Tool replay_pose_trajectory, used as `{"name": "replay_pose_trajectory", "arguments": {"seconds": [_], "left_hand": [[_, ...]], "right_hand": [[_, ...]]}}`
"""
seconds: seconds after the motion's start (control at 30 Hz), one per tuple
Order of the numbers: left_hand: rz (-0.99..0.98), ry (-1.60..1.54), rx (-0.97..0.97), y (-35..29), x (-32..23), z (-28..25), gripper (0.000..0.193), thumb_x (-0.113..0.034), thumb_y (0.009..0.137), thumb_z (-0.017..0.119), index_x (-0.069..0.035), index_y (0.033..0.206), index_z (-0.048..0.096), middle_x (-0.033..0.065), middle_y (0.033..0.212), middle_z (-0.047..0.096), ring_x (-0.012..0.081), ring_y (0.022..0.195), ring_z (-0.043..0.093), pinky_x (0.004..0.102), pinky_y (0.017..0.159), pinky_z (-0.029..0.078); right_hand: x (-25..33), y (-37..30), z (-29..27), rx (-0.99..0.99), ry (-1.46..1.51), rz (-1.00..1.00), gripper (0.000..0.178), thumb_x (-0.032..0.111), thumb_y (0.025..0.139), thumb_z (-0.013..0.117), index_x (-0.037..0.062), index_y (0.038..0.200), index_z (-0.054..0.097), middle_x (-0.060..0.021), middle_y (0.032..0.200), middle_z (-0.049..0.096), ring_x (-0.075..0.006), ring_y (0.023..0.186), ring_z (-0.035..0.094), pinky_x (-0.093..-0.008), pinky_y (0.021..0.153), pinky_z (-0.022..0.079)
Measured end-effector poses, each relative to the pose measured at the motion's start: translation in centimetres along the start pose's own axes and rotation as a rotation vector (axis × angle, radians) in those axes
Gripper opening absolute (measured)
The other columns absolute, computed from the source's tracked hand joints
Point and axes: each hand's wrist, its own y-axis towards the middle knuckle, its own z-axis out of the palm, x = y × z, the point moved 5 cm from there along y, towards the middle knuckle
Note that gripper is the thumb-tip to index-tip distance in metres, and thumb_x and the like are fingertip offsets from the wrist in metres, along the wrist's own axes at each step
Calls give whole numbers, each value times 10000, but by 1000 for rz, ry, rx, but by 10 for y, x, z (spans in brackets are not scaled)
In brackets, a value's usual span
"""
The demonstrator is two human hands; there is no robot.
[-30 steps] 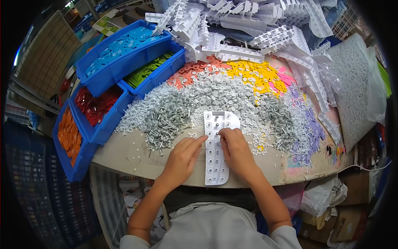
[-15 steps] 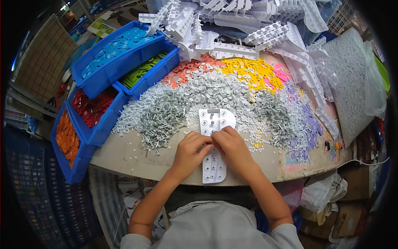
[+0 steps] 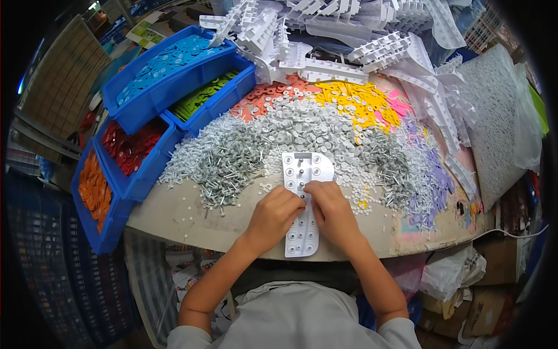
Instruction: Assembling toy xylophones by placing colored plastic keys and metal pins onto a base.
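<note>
A long white plastic part with rounded corners and rows of round sockets lies lengthwise before me at the table's front edge. Metal pins stand along its middle row. My left hand is closed over its left side, fingertips bunched near the middle row. From the other side my right hand rests on the part, fingers curled and tips close to a pin. Whatever either hand's fingertips hold is too small or hidden to make out.
Small white caps and metal pins are heaped beyond the part. Yellow pieces, coral pieces and purple pieces surround them. Blue bins stand at left. White plastic parts are piled at the back.
My hands have drawn slightly apart over the middle of the part, uncovering more of its centre row. The whole view has shifted a little.
</note>
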Motion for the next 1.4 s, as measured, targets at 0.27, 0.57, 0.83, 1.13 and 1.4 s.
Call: {"name": "replay_pose_trajectory", "arguments": {"seconds": [0.27,0.57,0.83,1.13,1.4], "left_hand": [[116,245,66,-6,-8,12,166,-80,784,787,-29,899,679,94,942,651,302,912,626,425,809,505],[-184,530,-146,3,35,-42,121,-127,852,764,-61,930,699,99,972,653,314,993,595,459,917,408],[-206,598,-48,7,62,-34,112,-101,852,757,-59,904,668,98,942,627,310,961,571,437,892,415],[-309,-37,-156,3,3,-38,326,24,888,731,-40,1208,737,84,896,693,201,847,652,328,793,503],[-488,-442,-202,-12,-1,-22,130,-36,899,777,-13,1022,742,96,924,723,205,856,704,313,789,558]], "right_hand": [[2,-5,6,-33,-84,-50,387,-91,813,665,21,1184,656,-135,1196,676,-351,1107,632,-441,903,547],[2,-10,9,-92,-87,-62,446,-108,778,654,33,1201,651,-126,1216,663,-344,1138,628,-429,901,560],[-38,-39,-73,-339,-385,104,227,-30,820,711,36,1035,689,-151,1009,674,-369,978,613,-465,865,477],[-96,-46,-103,-249,-622,218,108,36,852,725,69,949,692,-83,961,629,-311,981,584,-432,885,436],[-110,-31,-90,-71,-814,203,134,96,884,691,98,1006,637,-76,984,593,-294,1015,546,-427,930,420]]}}
